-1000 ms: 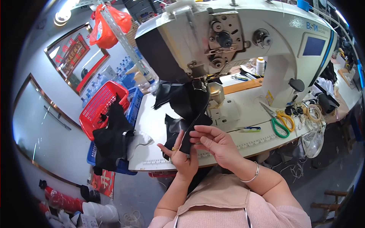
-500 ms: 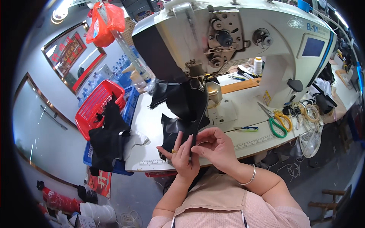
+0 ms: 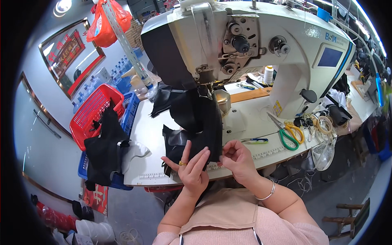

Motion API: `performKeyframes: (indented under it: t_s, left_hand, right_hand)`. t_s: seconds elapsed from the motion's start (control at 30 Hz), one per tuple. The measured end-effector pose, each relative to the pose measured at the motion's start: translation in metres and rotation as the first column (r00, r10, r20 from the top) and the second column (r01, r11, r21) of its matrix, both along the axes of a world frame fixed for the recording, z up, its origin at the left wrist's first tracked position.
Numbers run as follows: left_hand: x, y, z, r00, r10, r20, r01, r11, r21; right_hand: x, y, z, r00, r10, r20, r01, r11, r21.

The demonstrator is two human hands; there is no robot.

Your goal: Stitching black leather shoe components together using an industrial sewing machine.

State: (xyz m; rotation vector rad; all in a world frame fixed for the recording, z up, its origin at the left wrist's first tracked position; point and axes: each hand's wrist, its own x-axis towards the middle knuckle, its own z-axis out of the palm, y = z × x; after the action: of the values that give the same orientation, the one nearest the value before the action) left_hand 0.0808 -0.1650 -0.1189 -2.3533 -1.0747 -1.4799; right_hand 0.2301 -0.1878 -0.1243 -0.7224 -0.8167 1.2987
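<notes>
Just past the left edge of the flat white desk (image 3: 141, 163), a bright red plastic basket full of holes (image 3: 92, 116), leaning on a slant. Next to and below the basket, a blue plastic crate (image 3: 83, 165), with a floppy heap of black cloth (image 3: 104, 149) on top. Beside the heap, over the left edge of the desk, a crumpled white cloth (image 3: 134, 154).

Near the front edge, the bare left hand (image 3: 194, 169), with a gold ring (image 3: 182, 163) on one finger. Fingers spread wide, not gripping, resting on soft black cloth with a shiny patch (image 3: 210, 126). That cloth on the desk, from the front edge back to the needle end of the big white sewing machine (image 3: 271, 28).

At the cloth's right side, the bare right hand (image 3: 239, 161), fingers curled and thumb close to a fingertip. Hard to tell if pinching the cloth or only touching.

Farther right, near the front edge, small snips (image 3: 255, 141), then big scissors with green and yellow handles (image 3: 290, 136). At the desk's front right corner, a clear plastic bag (image 3: 324, 157), hanging down.
</notes>
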Motion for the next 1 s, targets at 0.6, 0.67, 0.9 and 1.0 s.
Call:
performKeyframes:
  t_s: [0.6,0.67,0.9,1.0]
  left_hand:
    - [0.011,0.005,-0.029,0.987,0.106,-0.120,-0.081,0.978,0.193]
    - [0.010,0.009,-0.029,0.987,0.108,-0.118,-0.081,0.975,0.209]
    - [0.000,0.021,-0.011,0.951,0.143,-0.275,-0.031,0.926,0.375]
    - [-0.005,0.024,-0.013,0.946,0.085,-0.312,0.037,0.931,0.364]
  right_hand:
    - [0.018,-0.007,-0.001,0.996,0.093,0.004,-0.091,0.982,-0.167]
    - [0.022,-0.005,-0.010,0.989,0.127,0.070,-0.113,0.978,-0.177]
    - [0.022,-0.002,-0.014,0.972,0.202,0.117,-0.184,0.972,-0.145]
    - [0.014,-0.004,-0.003,0.994,0.105,0.013,-0.100,0.970,-0.222]
